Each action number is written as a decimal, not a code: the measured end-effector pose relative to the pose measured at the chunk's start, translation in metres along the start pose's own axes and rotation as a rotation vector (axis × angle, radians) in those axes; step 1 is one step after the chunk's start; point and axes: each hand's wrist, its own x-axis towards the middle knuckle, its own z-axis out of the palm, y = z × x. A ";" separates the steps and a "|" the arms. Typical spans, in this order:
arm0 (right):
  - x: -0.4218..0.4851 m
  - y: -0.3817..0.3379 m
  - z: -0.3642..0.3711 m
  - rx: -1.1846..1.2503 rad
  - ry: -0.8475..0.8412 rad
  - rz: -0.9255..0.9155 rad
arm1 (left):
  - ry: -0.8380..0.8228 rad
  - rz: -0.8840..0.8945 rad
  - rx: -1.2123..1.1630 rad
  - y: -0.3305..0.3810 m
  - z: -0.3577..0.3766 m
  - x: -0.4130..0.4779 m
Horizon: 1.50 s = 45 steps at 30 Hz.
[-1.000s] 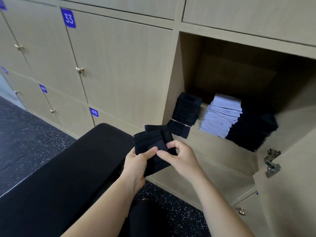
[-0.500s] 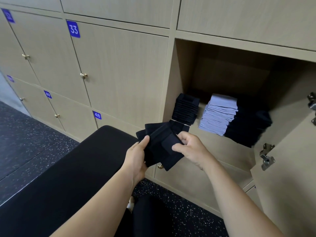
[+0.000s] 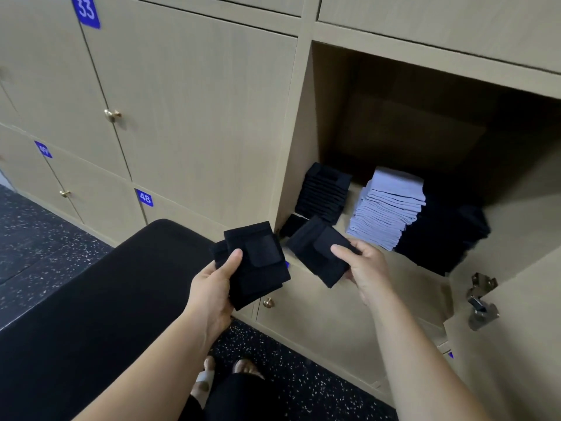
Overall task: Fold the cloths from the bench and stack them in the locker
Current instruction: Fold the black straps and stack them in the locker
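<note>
My left hand [image 3: 212, 287] grips a small bundle of folded black cloths [image 3: 258, 262] above the end of the black bench [image 3: 91, 299]. My right hand [image 3: 364, 268] holds a single folded black cloth [image 3: 318, 253] at the front lip of the open locker [image 3: 394, 117]. Inside the locker stand a stack of black cloths [image 3: 324, 192] at the left, a stack of pale lilac cloths [image 3: 388, 208] in the middle and a dark pile [image 3: 446, 235] at the right. One more black cloth [image 3: 293, 223] lies at the locker's front left corner.
The open locker door [image 3: 516, 329] with its metal hinge [image 3: 482, 302] stands at the right, close to my right forearm. Closed locker doors numbered 33 [image 3: 86, 10] and 48 [image 3: 144, 198] fill the wall to the left. Speckled dark floor lies below.
The two hands have separated: my right hand drew one black cloth off the bundle and carried it right toward the locker, while my left hand kept the rest.
</note>
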 end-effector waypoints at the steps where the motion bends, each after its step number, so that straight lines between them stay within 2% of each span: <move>1: 0.012 0.005 -0.003 0.018 0.042 0.022 | 0.002 -0.004 -0.006 -0.001 -0.002 0.005; 7: 0.074 0.019 0.002 -0.101 0.070 0.054 | 0.031 -0.047 -0.050 -0.012 -0.012 0.034; 16: 0.136 0.031 0.038 -0.051 0.134 0.091 | 0.025 -0.063 -0.061 -0.014 -0.011 0.061; 24: 0.157 0.046 0.047 -0.068 0.274 0.101 | 0.017 -0.061 -0.077 -0.016 -0.012 0.066; 28: 0.154 0.047 0.052 -0.290 0.344 0.015 | 0.019 -0.073 -0.088 -0.019 -0.012 0.065; 32: 0.144 0.042 0.049 -0.430 0.319 0.006 | 0.009 -0.067 -0.090 -0.015 -0.011 0.060; 36: 0.113 0.028 0.042 -0.597 0.327 -0.139 | 0.011 -0.052 -0.074 -0.010 -0.011 0.049; 39: 0.079 0.009 0.044 -0.521 0.178 -0.219 | -0.001 -0.052 -0.039 -0.007 -0.010 0.036; 45: 0.008 -0.037 0.062 -0.556 -0.422 -0.220 | -0.089 -0.120 0.105 -0.003 -0.011 -0.002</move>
